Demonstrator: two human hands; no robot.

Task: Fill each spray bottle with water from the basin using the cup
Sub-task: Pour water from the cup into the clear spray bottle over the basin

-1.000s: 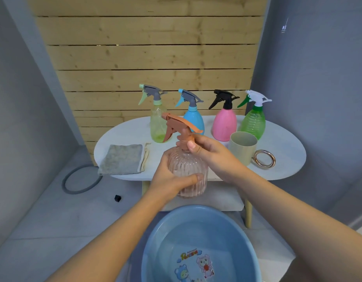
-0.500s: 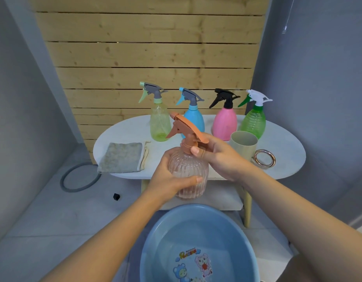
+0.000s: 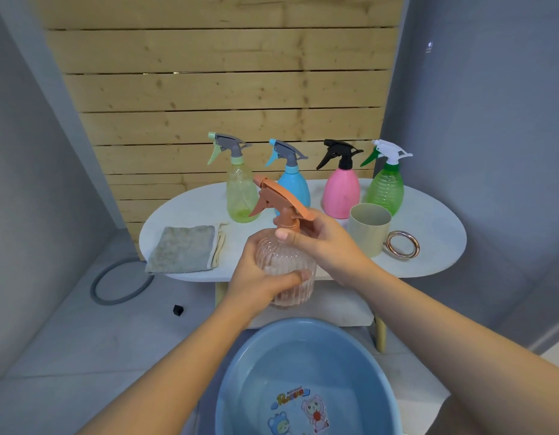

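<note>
Fingers of the left hand (image 3: pixel 256 277) wrap the ribbed clear pink bottle (image 3: pixel 286 268), held upright in the air above the blue basin (image 3: pixel 306 381) and in front of the white table (image 3: pixel 428 221); the right hand (image 3: pixel 328 243) grasps the neck just under the orange trigger head (image 3: pixel 278 202); behind, four spray bottles stand in a row: yellow-green (image 3: pixel 240 189), blue (image 3: pixel 295 186), pink (image 3: pixel 341 189), green (image 3: pixel 385 189); the beige cup (image 3: pixel 369 229) stands on the table beside the right wrist.

Ribbed clear-pink bottle (image 3: pixel 286 271) with terracotta sprayer (image 3: pixel 279 204); yellow-green bottle (image 3: pixel 240 196), blue bottle (image 3: pixel 295 188), pink bottle (image 3: pixel 341 193), green bottle (image 3: pixel 385 191); beige cup (image 3: pixel 369 229); blue basin (image 3: pixel 262 372) with cartoon print.
</note>
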